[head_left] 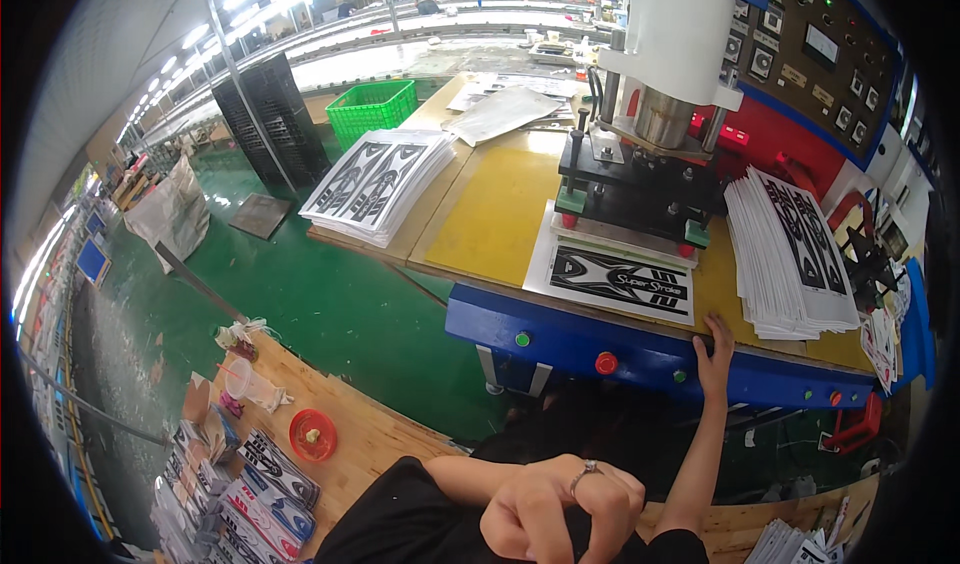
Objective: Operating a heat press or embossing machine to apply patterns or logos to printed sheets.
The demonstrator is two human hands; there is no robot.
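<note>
- The printed sheet [620, 282] lies flat on the bench [495, 204], its far edge under the raised plate of the press [685, 34] and its near part sticking out toward the person; this probably leaves an edge that is easy to reach.
- The right hand [714, 352] rests at the bench's front edge, just beside the sheet's near right corner. Its fingers are spread and released, grasping nothing, a placing that seems to suit both the corner and the green button [680, 376] beside the wrist.
- The left hand [565, 509] is held over the lap, well apart from the sheet. Its fingers are bent, but the palm is hidden, so I cannot tell whether they grasp anything.
- The left stack [385, 184] and the right stack [790, 254] stand on either side of the press, likely so that sheets stay within reach while the middle is kept for one.
- The red button [606, 363] sits on the blue front, presumably for quick reach.
</note>
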